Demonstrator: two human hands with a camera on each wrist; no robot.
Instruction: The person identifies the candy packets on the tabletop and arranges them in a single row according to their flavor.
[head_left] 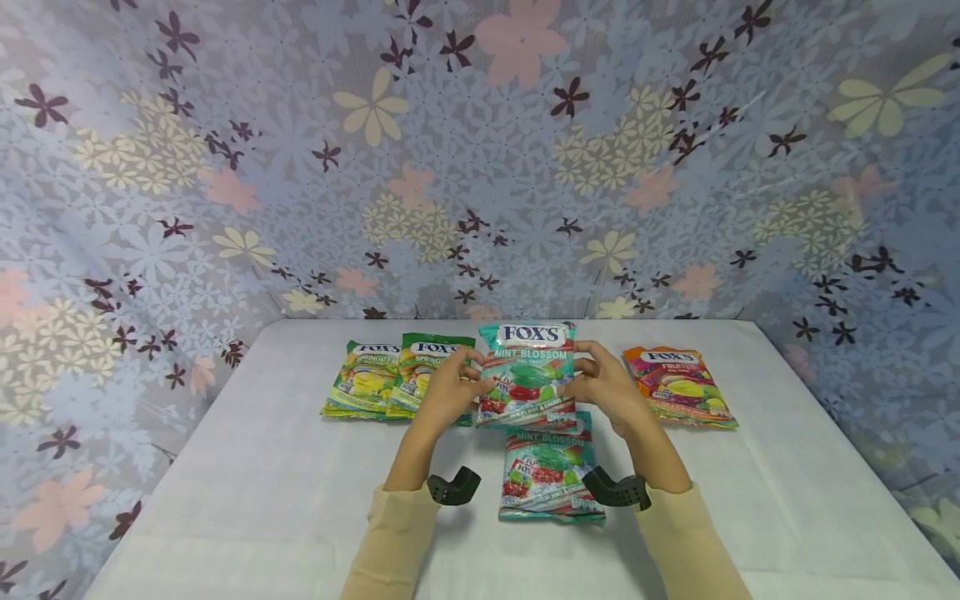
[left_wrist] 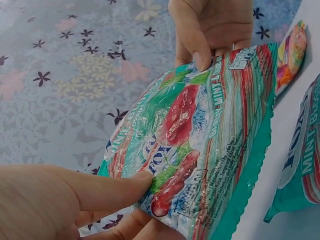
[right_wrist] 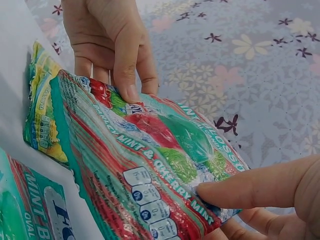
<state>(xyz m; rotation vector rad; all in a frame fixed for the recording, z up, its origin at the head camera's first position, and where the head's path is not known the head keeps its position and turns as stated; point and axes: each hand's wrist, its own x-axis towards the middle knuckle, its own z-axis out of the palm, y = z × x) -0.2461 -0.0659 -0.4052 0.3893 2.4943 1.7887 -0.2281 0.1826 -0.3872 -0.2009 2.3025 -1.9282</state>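
Note:
Both hands hold a teal and red Fox's Mint Blossom candy bag (head_left: 527, 375) upright above the white table. My left hand (head_left: 448, 392) pinches its left edge, the thumb (left_wrist: 117, 190) on the printed front and the fingers behind. At the right edge my right hand (head_left: 606, 387) grips in the same way, its thumb (right_wrist: 245, 187) pressing the front. A second Mint Blossom bag (head_left: 551, 479) lies flat on the table, nearer to me, its top partly covered by the held bag in the head view.
Two overlapping green and yellow Fox's Spring Tea bags (head_left: 367, 383) lie to the left of the hands. To the right lies an orange and purple Fox's Fruits bag (head_left: 681, 387). Behind the white table (head_left: 247, 492) hangs a flower-patterned cloth (head_left: 420, 167).

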